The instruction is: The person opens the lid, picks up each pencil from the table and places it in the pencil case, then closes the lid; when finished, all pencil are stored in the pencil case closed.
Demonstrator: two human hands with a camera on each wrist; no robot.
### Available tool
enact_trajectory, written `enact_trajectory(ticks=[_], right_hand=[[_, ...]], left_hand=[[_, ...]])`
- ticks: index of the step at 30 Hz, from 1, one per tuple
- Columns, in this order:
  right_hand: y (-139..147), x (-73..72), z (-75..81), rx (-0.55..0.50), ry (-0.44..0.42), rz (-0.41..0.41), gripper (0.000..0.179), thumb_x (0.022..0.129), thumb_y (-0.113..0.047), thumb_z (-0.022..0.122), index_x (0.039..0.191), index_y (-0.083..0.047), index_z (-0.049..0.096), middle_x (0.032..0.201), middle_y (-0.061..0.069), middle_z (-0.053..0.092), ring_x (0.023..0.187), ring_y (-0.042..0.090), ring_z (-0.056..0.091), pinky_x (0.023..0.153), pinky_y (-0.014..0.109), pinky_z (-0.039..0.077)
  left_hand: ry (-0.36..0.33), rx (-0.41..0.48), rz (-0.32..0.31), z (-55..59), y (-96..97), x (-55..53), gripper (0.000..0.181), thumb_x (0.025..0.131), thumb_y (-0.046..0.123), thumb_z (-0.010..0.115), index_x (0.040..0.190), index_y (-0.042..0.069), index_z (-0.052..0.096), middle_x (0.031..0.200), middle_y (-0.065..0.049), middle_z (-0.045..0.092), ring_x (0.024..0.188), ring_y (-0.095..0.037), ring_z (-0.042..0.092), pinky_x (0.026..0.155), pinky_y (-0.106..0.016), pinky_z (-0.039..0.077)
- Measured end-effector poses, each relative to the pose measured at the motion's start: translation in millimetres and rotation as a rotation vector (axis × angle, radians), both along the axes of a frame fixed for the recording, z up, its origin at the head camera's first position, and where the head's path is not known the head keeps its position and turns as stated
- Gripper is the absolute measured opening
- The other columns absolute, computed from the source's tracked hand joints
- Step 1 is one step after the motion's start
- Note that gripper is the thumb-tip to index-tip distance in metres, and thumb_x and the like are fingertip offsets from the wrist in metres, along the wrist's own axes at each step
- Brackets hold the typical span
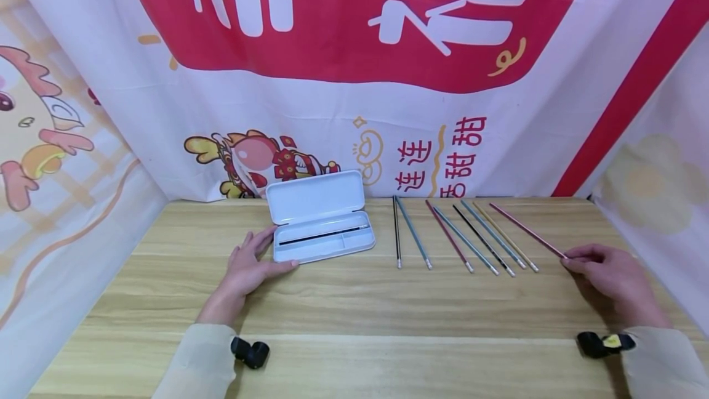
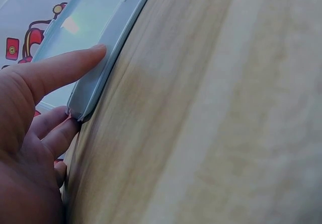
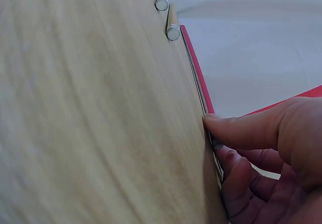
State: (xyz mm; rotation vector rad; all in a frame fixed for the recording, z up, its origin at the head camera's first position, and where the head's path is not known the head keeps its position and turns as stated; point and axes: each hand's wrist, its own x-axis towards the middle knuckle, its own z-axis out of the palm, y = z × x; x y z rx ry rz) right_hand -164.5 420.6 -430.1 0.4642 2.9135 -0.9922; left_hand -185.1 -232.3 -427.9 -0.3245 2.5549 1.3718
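Note:
A pale blue pencil case (image 1: 316,255) stands with its lid raised at the back left of the table, a black pencil (image 1: 321,236) lying in its long compartment. My left hand (image 1: 247,270) holds the case at its left end, thumb along the front edge and fingers (image 2: 63,133) at the side. At the far right, my right hand (image 1: 609,273) pinches the eraser end of a red pencil (image 1: 526,228) between thumb and fingers. In the right wrist view this red pencil (image 3: 197,73) lies along the tabletop, its end hidden by the thumb.
Between case and right hand lie several loose pencils: a black one (image 1: 397,233), a blue-green one (image 1: 413,233), a red one (image 1: 448,236) and others, including a yellow one (image 1: 506,237). A printed cloth (image 1: 332,103) hangs behind the wooden table (image 1: 388,313).

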Motion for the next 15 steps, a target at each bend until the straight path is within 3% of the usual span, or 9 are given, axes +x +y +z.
enact_trajectory(ticks=[4, 10, 15], right_hand=[[0.0, 0.5, -1.1, 0.037, 0.019, 0.017, 0.048, 0.105, -0.042, 0.068, 0.125, 0.002, 0.073, 0.1, 0.007, 0.073, 0.092, 0.025, 0.054, 0.068, 0.026, 0.04], [-0.1, 1.1, -1.1, 0.013, 0.035, 0.006, 0.047, 0.106, -0.038, 0.066, 0.126, 0.004, 0.071, 0.088, -0.007, 0.07, 0.079, 0.01, 0.054, 0.063, 0.022, 0.044], [-1.2, 2.0, 0.7, -0.056, 0.025, -0.018, 0.049, 0.107, -0.037, 0.065, 0.13, 0.007, 0.068, 0.085, -0.013, 0.067, 0.074, 0.007, 0.055, 0.062, 0.024, 0.05]], left_hand=[[0.002, 0.0, -0.003, -0.3, -0.5, -0.4, 0.113, 0.081, 0.048, 0.093, 0.172, 0.036, 0.025, 0.18, 0.0, 0.023, 0.168, -0.04, -0.02, 0.128, -0.078, -0.013], [0.005, 0.006, 0.003, -0.1, 0.0, 0.9, 0.111, 0.083, 0.046, 0.092, 0.171, 0.036, 0.027, 0.18, -0.001, 0.024, 0.168, -0.039, -0.02, 0.129, -0.077, -0.013], [0.008, 0.007, 0.002, 1.6, 0.8, 1.0, 0.111, 0.083, 0.046, 0.092, 0.172, 0.035, 0.026, 0.18, -0.001, 0.024, 0.168, -0.039, -0.02, 0.128, -0.078, -0.014]])
